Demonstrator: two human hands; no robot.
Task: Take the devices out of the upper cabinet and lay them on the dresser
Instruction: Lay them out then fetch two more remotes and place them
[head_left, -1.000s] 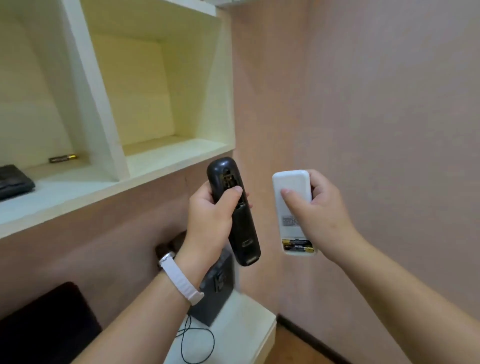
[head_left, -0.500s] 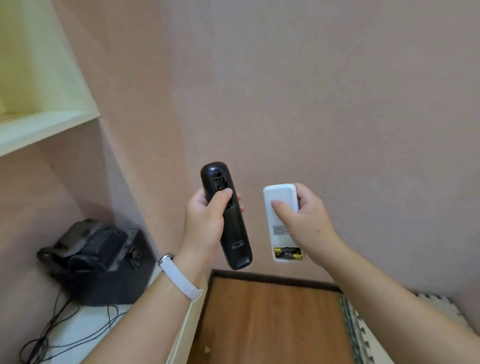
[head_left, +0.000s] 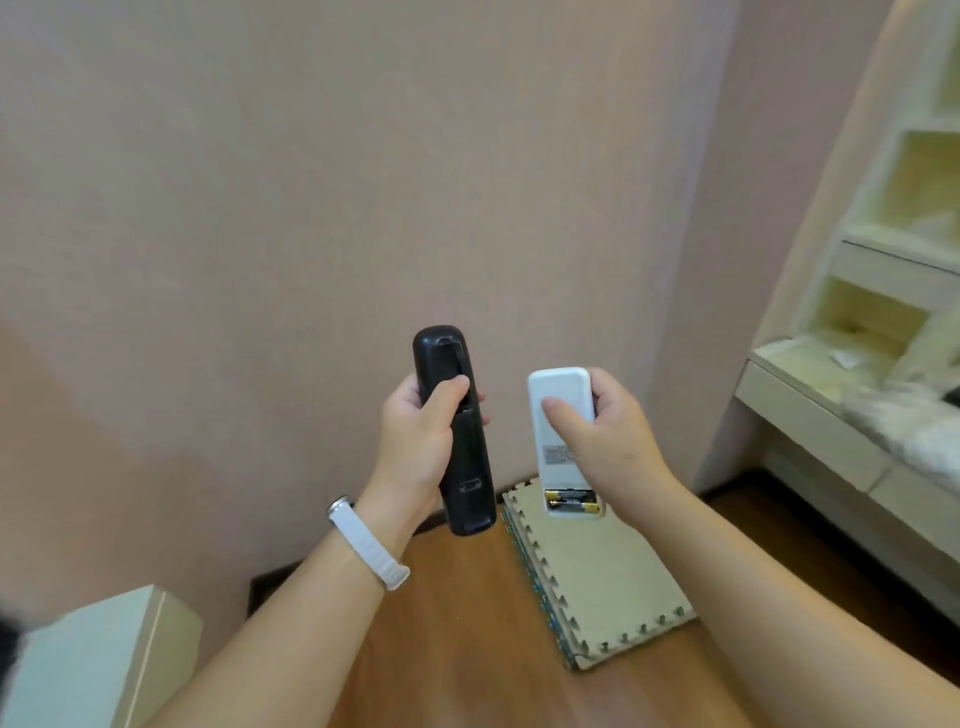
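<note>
Camera view swings right since half a second ago: the upper cabinet shelf and the dark device with its cables leave the frame; a cream shelved unit (head_left: 810, 415) with a drawer front enters at the right edge; both hands keep their pose and spacing relative to each other.

Left hand (head_left: 415, 441): fingers wrapped round the black remote (head_left: 467, 467), thumb pressed on its back; remote held upright, battery bay facing the camera; a white wristband (head_left: 371, 551) sits on the wrist.

Right hand (head_left: 613, 447): gripping the white remote (head_left: 571, 389), thumb on its back, fingers behind; cover missing at the lower end, two batteries (head_left: 571, 501) exposed; the two remotes are close beside each other, not touching.

Judgement: both devices are out of the cabinet and in transit; neither is laid down yet; the cream unit at right is probably the dresser, so the turn brings the drop-off into reach; the uncovered batteries could slip out if the white remote is tipped.

Surface and room: the unit's top is blurred; something pale and fluffy (head_left: 909, 431) lies on it, identity unclear; open cubbies above it; pink wall (head_left: 363, 182) ahead; wooden floor (head_left: 457, 649) below; a stack of interlocking foam mats (head_left: 597, 571) lies on the floor against the wall; the corner of another cream cabinet (head_left: 104, 649) shows at lower left.
</note>
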